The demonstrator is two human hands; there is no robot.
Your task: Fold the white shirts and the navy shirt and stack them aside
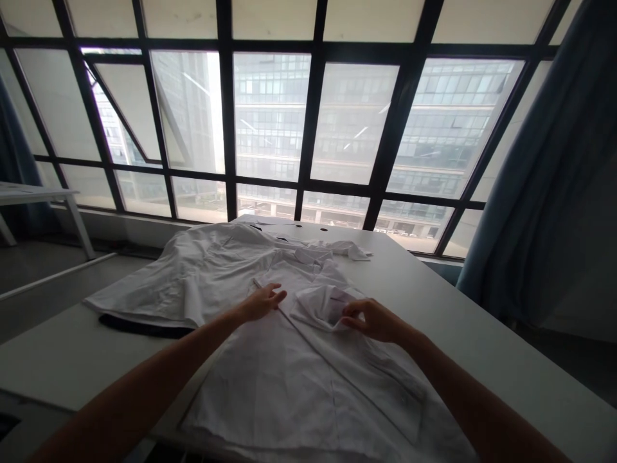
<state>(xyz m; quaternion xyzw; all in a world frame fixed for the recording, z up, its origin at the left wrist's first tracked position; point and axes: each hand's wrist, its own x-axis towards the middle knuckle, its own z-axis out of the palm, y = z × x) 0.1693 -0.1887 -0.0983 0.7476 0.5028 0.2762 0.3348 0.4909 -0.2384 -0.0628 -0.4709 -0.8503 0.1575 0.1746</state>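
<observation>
A white coat (289,392) is spread over the table, its lower edge toward me and reaching the near table edge. My left hand (263,302) rests on its upper part, beside the long front edge, with thumb and fingers apart. My right hand (369,318) pinches a raised, bunched fold (322,307) of the coat between thumb and fingers. A dark line shows on the cloth near those fingertips. The coat's collar area lies crumpled beyond both hands.
Another white garment (226,257) lies rumpled to the left, a dark strip (144,326) under its edge. The white table (424,289) extends toward large windows. A second white table (72,218) stands at left; blue curtains (525,193) hang at right.
</observation>
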